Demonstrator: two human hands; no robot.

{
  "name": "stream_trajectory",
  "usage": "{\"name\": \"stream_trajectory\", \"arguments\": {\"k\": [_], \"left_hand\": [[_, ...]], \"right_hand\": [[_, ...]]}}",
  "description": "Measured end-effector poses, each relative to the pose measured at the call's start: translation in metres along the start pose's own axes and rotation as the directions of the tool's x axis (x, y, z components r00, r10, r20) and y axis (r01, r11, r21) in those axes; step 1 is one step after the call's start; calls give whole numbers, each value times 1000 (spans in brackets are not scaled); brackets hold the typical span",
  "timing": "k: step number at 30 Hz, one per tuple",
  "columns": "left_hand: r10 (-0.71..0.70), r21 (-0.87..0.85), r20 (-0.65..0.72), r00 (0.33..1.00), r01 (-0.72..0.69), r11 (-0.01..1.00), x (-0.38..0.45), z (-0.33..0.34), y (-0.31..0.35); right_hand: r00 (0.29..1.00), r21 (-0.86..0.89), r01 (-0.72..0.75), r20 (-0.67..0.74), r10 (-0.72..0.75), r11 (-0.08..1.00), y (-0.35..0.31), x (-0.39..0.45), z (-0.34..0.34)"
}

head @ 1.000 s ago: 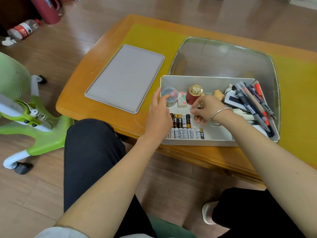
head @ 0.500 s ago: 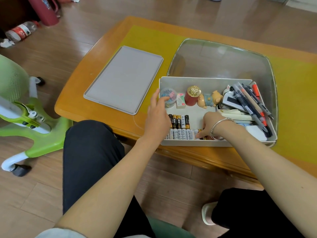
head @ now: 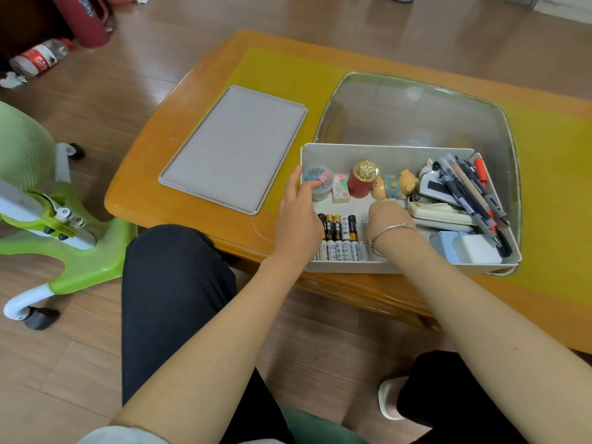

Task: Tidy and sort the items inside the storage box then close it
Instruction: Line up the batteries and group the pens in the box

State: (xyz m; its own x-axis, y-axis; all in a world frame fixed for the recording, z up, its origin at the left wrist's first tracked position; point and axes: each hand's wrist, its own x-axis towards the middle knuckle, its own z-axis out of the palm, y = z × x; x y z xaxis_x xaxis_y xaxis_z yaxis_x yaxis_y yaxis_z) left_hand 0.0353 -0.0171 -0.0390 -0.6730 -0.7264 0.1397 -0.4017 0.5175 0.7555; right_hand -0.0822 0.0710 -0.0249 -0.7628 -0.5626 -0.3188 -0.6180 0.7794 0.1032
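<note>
Your left hand is resting over the left wall of the storage box, its fingers lying loosely straight with the tips touching a small clear tub of coloured clips; they are not curling round anything. Your right hand, wearing a bangle at the wrist, is reaching inside the box with its fingers bent down out of sight behind the knuckles, so you cannot tell whether they are gripping anything. Just beyond those knuckles a small bear figure is lying on its side. Between your two hands a row of batteries is lying side by side on the box floor. Beyond them an eraser and a red jar with a gold lid are standing by the far wall. To the right of your right hand pens are lying in a heap over a white stapler. The box is sitting on a clear tray on the tabletop. Left of your left hand the grey lid is lying flat, off the box.
</note>
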Motion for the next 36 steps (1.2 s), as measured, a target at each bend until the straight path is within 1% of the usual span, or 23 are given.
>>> {"name": "stream_trajectory", "arguments": {"k": [4,6,8,11,12,13,16,19,22,25,29,33,36], "left_hand": [[12,-7,-8,1000,-12,1000,1,0,-1],[12,-9,-6,1000,-12,1000,0,0,-1],[15,-9,1,1000,-14,1000,0,0,-1],[19,-9,-1,1000,-19,1000,0,-1,-1],[15,-10,-1,1000,-15,1000,0,-1,-2],[10,-11,0,1000,-10,1000,0,0,-2],[10,-5,-2,1000,-10,1000,0,1,-2],[11,-4,-1,1000,-11,1000,1,1,-3],[13,4,-3,1000,-13,1000,1,1,-4],[18,7,-1,1000,-18,1000,1,2,-4],[17,9,-2,1000,-17,1000,1,2,-4],[19,13,-5,1000,-19,1000,1,2,-4],[19,8,-6,1000,-19,1000,2,2,-5]], "right_hand": [[999,124,-37,-2,38,992,-5,8,-5],[999,169,-39,19,36,985,-2,11,-9],[998,191,-36,60,25,981,3,12,-14],[990,310,-36,144,-9,950,9,10,-18],[986,326,-43,169,-14,944,10,9,-18],[982,305,-34,187,-25,952,11,7,-18],[972,145,45,222,-77,988,12,0,-17],[956,97,74,278,-99,992,17,-5,-13],[959,52,115,256,-124,992,20,-7,-8],[966,102,134,207,-152,986,21,-7,-5],[953,232,153,224,-206,961,21,-7,-6],[939,207,201,236,-249,957,22,-9,-9],[949,200,208,194,-246,957,24,-9,-7]]}}
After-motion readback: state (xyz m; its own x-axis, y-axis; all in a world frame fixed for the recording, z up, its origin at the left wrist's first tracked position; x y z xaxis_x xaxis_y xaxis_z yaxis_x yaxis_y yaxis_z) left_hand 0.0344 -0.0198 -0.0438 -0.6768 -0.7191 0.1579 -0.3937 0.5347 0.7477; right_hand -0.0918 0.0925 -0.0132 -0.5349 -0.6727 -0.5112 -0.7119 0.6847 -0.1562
